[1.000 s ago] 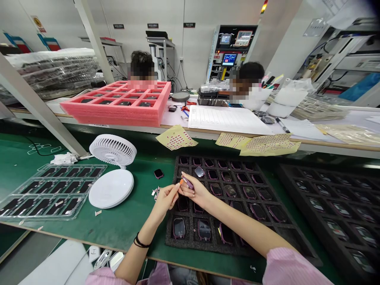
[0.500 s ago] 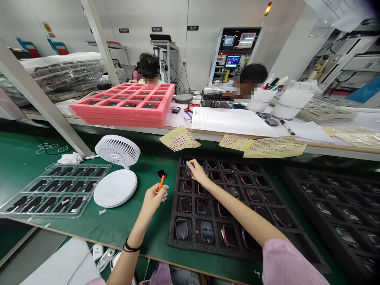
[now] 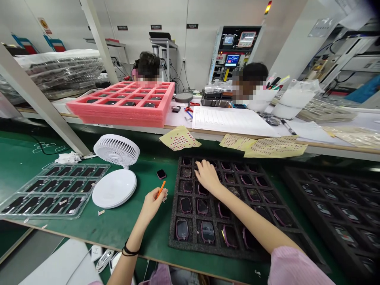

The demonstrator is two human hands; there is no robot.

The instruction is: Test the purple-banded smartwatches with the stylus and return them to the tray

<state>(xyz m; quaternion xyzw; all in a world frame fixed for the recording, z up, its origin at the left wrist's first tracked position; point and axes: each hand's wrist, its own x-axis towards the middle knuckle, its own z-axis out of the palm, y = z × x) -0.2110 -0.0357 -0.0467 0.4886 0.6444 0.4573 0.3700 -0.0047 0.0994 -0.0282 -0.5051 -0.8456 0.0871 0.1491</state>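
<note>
My left hand [image 3: 153, 204] is closed around a slim orange stick-like tool [image 3: 161, 189], held above the green bench. Small pale scraps [image 3: 165, 194] show at its fingertips. My right hand [image 3: 207, 177] reaches over the far left part of a black foam tray [image 3: 192, 237], its fingers extended down at a compartment; whether they touch the piece below is hidden. Watch-like pieces with dark screens and purple frames, such as this watch body [image 3: 207, 231], fill many compartments. One more watch body [image 3: 161, 174] lies on the bench between the fan and the tray.
A white fan [image 3: 115, 188] stands left of my left hand, beside a clear plastic tray [image 3: 80, 209] of dark parts. Another black foam tray [image 3: 308, 198] is at the right. Pink foam trays [image 3: 118, 114] and a paper sheet [image 3: 231, 118] rest on the shelf; two people sit beyond.
My right hand has moved slightly right from the tray's far left column, and its fingers have spread. The piece it was at now lies in its compartment. My left hand is nearly still.
</note>
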